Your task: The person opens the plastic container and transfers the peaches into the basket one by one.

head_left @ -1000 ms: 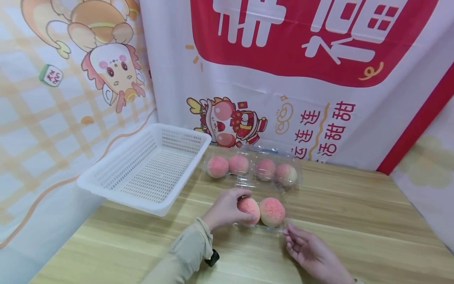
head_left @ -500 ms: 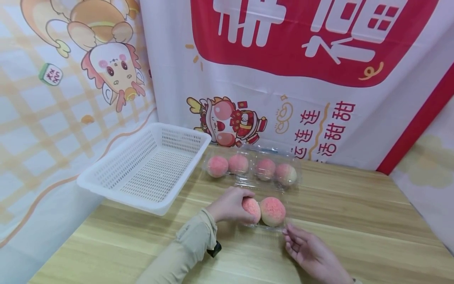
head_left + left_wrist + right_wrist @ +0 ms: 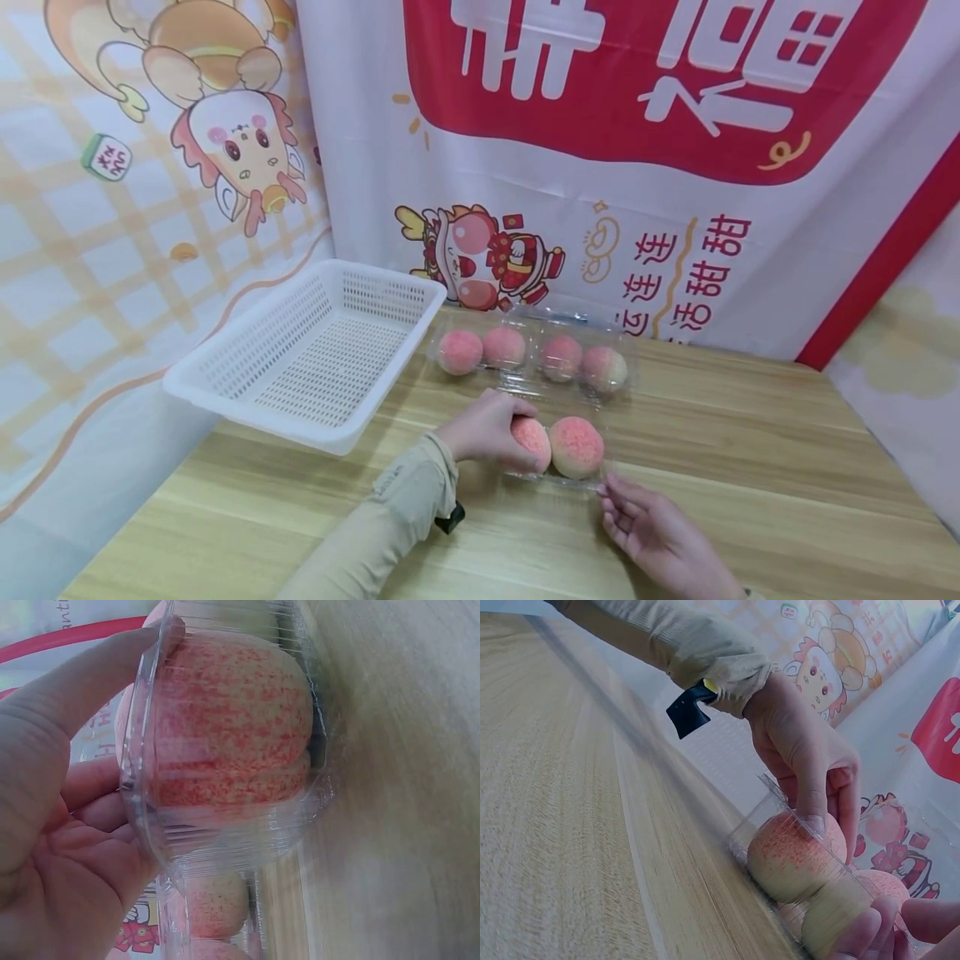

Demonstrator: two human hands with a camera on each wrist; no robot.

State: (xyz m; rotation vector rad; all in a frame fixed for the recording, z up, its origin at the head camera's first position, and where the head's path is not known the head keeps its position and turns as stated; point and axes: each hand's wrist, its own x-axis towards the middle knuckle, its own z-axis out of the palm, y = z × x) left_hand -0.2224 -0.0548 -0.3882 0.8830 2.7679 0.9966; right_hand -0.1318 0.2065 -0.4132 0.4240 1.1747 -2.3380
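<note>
A clear plastic clamshell box rests on the wooden table before me, with two pink-and-cream peaches side by side in it. My left hand grips the left peach, its thumb reaching over the box's near rim onto the fruit. In the left wrist view that peach shows through the clear wall. The right peach sits untouched beside it. At the box's near right corner, my right hand pinches the rim between thumb and fingers.
Behind it, another clear box holds several peaches. A white slotted plastic basket stands at the left, near the printed cloth wall. The table extends to the right.
My left hand has shifted slightly to the right, covering more of the left peach. My right hand has stayed at the box's corner.
</note>
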